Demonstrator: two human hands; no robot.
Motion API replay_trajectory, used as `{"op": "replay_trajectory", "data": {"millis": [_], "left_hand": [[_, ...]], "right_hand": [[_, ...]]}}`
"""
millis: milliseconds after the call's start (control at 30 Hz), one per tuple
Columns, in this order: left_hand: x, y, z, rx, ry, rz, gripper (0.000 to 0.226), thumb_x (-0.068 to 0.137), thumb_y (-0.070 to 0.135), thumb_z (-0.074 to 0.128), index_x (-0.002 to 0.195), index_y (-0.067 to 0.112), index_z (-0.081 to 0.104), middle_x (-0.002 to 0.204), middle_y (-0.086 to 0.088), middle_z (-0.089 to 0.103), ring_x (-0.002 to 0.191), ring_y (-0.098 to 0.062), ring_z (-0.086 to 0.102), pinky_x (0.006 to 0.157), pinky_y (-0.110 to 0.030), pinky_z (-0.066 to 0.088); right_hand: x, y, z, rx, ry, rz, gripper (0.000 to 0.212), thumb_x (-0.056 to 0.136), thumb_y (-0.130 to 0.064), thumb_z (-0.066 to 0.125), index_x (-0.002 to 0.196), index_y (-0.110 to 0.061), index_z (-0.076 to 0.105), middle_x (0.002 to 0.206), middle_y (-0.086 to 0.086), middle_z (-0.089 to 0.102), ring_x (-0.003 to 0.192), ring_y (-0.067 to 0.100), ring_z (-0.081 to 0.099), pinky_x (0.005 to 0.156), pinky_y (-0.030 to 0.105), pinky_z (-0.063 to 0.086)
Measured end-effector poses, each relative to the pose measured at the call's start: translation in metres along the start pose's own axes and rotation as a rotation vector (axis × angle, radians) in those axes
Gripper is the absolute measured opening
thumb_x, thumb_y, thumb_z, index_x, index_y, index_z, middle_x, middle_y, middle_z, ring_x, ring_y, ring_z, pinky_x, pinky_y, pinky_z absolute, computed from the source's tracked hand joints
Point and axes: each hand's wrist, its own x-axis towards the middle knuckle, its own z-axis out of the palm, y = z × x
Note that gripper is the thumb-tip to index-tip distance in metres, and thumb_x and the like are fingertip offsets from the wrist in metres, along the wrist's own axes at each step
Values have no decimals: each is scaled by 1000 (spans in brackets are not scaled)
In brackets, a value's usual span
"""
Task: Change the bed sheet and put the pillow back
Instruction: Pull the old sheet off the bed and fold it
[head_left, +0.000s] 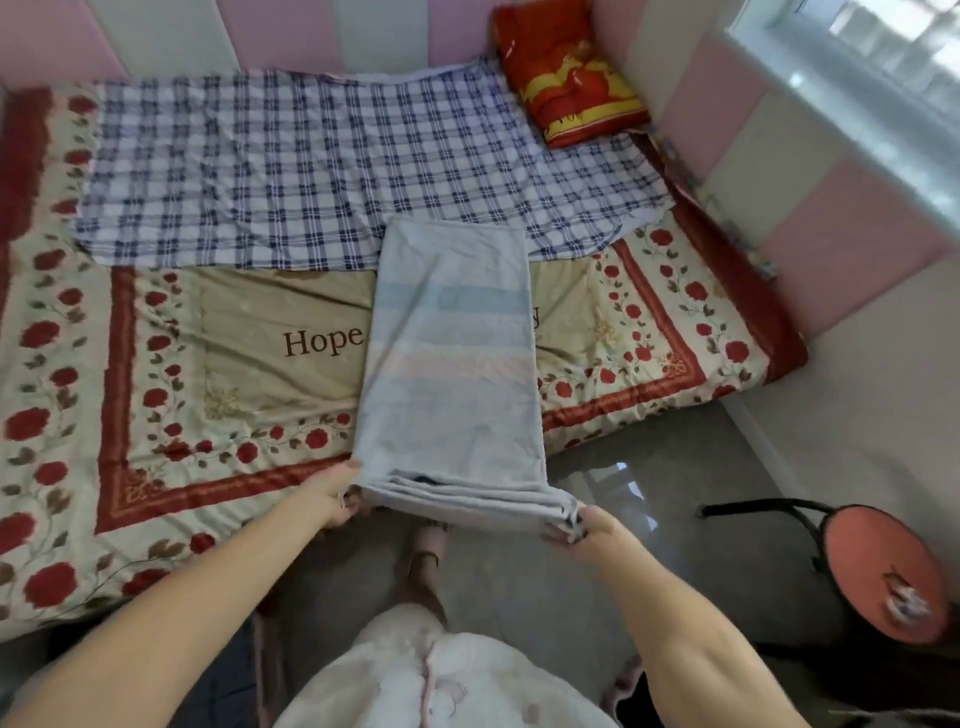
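Left hand (336, 498) and right hand (583, 531) each pinch a near corner of the folded pale-blue sheet (457, 364), fingers curled round its stacked edges just off the near side of the bed (774, 332). We see the sheet as a long, narrow strip running from our hands away across the bed. Its far end laps onto the blue-checked sheet (291, 166), which covers only the far half. Under both lies a floral quilt (171, 395) with red roses and the word "Hope". The red-and-yellow pillow (569, 78) leans in the far right corner against the padded wall (727, 124). A round red stool (878, 566) stands on the floor at the near right.

We judge the folded sheet to be light, soft and limp. Several layers show at its near edge, and they would slide apart or sag in the middle if we gripped only one. It will not hold a shape, so it wants two hands set well apart. The corners we hold look like the right places: all layers gathered in each pinch for carrying, only the top layer when we want it to open out. The cloth should drag on the quilt rather than slip, so lifting will likely serve better than pulling
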Motion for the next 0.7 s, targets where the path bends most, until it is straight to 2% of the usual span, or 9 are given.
{"op": "replay_trajectory", "data": {"millis": [67,100,167,200,300,433,533,600,700], "left_hand": [[-38,101,37,48,-43,264,23,99,4,39,85,16,54,52,-1,55,44,-9,53,28,-13,35],[-62,159,53,11,-64,410,27,99,5,39,79,19,51,52,-4,56,44,-10,54,28,-13,34],[-126,273,72,-157,-181,671,20,98,12,44,85,23,56,65,-6,67,46,-14,58,34,-15,40],[-161,316,76,-211,-232,831,15,97,14,47,91,23,57,75,-6,69,51,-15,60,37,-16,44],[-265,391,74,-378,-201,1226,25,95,7,48,101,30,57,89,3,63,62,-8,56,41,-12,40],[-315,405,66,-311,-167,1395,26,93,6,51,102,30,57,86,12,60,62,-1,53,45,-15,32],[-306,391,54,-290,-166,1403,27,92,2,51,91,28,58,90,10,61,67,-3,53,49,-17,33],[-294,377,40,-249,-152,1393,32,90,-2,51,90,29,59,97,9,61,77,-6,54,57,-20,35],[-263,351,17,-158,-74,1296,38,87,-10,51,89,26,61,88,12,64,82,-9,54,61,-22,36]], "right_hand": [[-22,-101,50,313,-13,-186,25,100,-11,30,112,-11,52,102,11,60,84,23,56,94,40,42],[-50,-158,77,388,-61,-309,23,97,-7,34,109,-9,53,96,9,61,80,20,58,88,35,45],[-131,-259,128,436,-352,-677,29,72,11,38,81,-9,56,62,4,53,53,15,49,59,24,46],[-179,-298,149,410,-471,-883,31,62,13,36,66,-11,56,52,2,47,47,14,42,57,23,44],[-297,-366,180,459,-723,-1192,34,89,4,42,66,-15,58,58,4,58,60,15,54,73,28,51],[-354,-381,185,462,-755,-1284,22,92,-31,58,77,-15,51,71,4,57,65,14,57,75,29,55],[-354,-355,177,336,-770,-1262,7,91,-16,58,91,-17,51,89,4,57,79,13,57,69,27,56],[-346,-332,165,287,-757,-1183,17,87,-8,60,100,-17,53,102,8,58,88,15,58,70,26,57],[-326,-295,150,163,-589,-1113,15,91,-4,57,96,-18,56,96,7,58,82,13,58,71,24,56]]}}
